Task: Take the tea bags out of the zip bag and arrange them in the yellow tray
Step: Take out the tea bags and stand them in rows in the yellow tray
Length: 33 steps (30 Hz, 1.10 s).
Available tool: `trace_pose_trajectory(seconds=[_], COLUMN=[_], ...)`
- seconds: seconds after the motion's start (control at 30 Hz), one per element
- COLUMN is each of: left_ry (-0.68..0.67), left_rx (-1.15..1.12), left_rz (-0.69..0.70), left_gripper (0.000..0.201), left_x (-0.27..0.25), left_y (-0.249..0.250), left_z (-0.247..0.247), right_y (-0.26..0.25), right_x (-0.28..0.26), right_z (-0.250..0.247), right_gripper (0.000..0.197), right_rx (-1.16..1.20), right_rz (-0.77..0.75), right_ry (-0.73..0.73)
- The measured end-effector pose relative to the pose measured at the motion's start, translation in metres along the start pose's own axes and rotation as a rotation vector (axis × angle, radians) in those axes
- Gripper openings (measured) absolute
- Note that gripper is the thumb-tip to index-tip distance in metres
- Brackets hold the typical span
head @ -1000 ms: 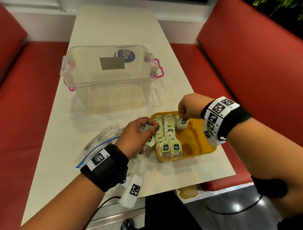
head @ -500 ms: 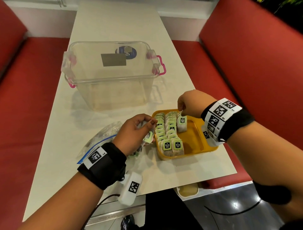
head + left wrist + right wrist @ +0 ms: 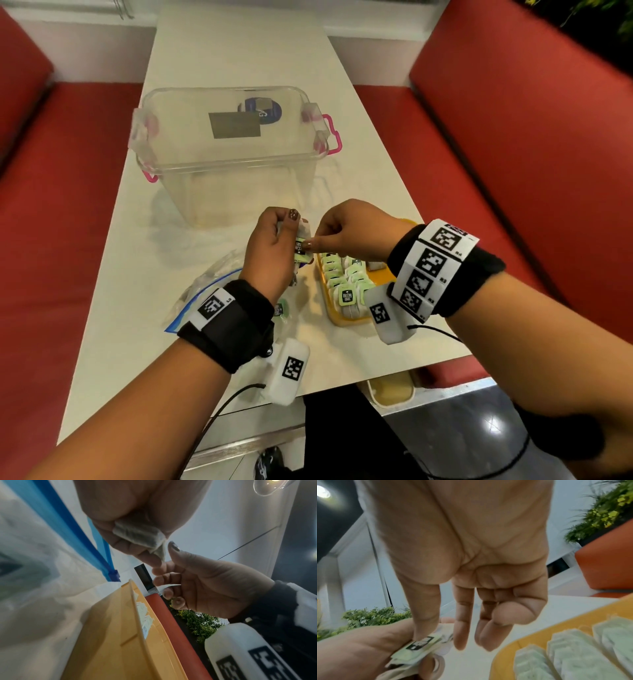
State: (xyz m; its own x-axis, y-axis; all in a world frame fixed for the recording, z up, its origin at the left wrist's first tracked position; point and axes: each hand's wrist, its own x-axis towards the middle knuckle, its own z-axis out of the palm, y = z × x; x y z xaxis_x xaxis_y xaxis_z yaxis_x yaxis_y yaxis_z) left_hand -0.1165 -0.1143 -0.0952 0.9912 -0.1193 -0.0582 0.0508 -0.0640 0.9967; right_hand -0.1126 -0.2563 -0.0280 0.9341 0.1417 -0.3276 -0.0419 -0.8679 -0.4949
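- My left hand [image 3: 270, 246] is curled round a small bunch of tea bags [image 3: 301, 245], raised above the desk [image 3: 137, 274] just left of the yellow tray [image 3: 109, 649].
- My right hand [image 3: 352, 233] meets it there, thumb and forefinger pinching the green tag [image 3: 421, 644] of the topmost bag in that bunch; the other fingers [image 3: 488, 632] hang loosely curled.
- From the left wrist view a bag's paper pouch [image 3: 139, 535] shows pressed into my left palm.
- The tray sits on the desk below my right wrist, with two close rows of tea bags [image 3: 346, 284] standing along its left side, green tags up.
- The zip bag [image 3: 202, 294] lies flat on the desk under my left wrist, its blue seal strip showing; one green-tagged bag [image 3: 281, 310] lies beside it.
- Farther back stands a clear storage box [image 3: 233, 150] with pink latches.
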Motion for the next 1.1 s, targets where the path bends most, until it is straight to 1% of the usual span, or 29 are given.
trace_pose_trajectory(seconds=[0.17,0.27,0.37,0.47,0.53,0.6,0.67,0.7,0.8,0.87,0.93,1.03,1.1], left_ry=[0.006,-0.02,-0.08,-0.146,-0.196,-0.205,-0.17,-0.148,-0.079,-0.055,-0.06,-0.106,-0.157], left_rx=[0.034,0.069,0.089,0.098,0.12,0.131,0.089,0.053,-0.05,-0.109,-0.134,-0.06,-0.007], left_rz=[0.001,-0.007,-0.039,-0.073,-0.059,-0.046,-0.048,-0.057,-0.082,-0.109,-0.123,-0.137,-0.143], left_gripper=[0.019,0.02,0.023,0.025,0.023,0.021,0.02,0.02,0.021,0.023,0.022,0.022,0.022], left_x=[-0.003,-0.007,-0.011,-0.013,-0.014,-0.015,-0.015,-0.014,-0.01,-0.008,-0.007,-0.006,-0.008], left_y=[0.0,0.0,0.001,0.0,-0.002,-0.004,-0.005,-0.006,-0.006,-0.005,-0.003,-0.003,-0.004], left_z=[0.002,-0.002,-0.006,-0.009,-0.01,-0.011,-0.011,-0.01,-0.008,-0.007,-0.007,-0.009,-0.01], right_y=[0.001,0.002,0.005,0.009,0.011,0.015,0.019,0.021,0.023,0.024,0.023,0.021,0.019], right_x=[0.001,0.0,0.001,0.002,0.002,0.002,0.001,0.0,-0.006,-0.008,-0.009,-0.009,-0.01], right_z=[0.003,0.002,-0.002,-0.007,-0.011,-0.014,-0.014,-0.013,-0.01,-0.006,-0.003,-0.005,-0.009], right_gripper=[0.018,0.016,0.011,0.008,0.008,0.013,0.022,0.026,0.032,0.032,0.026,0.019,0.014], right_rx=[0.183,0.298,0.307,0.34,0.385,0.385,0.342,0.322,0.3,0.305,0.362,0.488,0.462], right_rz=[0.001,0.028,0.02,-0.01,-0.002,0.022,0.069,0.097,0.137,0.132,0.121,0.102,0.061], right_ry=[0.07,0.063,0.081,0.159,0.208,0.236,0.223,0.193,0.037,-0.023,0.007,0.097,0.148])
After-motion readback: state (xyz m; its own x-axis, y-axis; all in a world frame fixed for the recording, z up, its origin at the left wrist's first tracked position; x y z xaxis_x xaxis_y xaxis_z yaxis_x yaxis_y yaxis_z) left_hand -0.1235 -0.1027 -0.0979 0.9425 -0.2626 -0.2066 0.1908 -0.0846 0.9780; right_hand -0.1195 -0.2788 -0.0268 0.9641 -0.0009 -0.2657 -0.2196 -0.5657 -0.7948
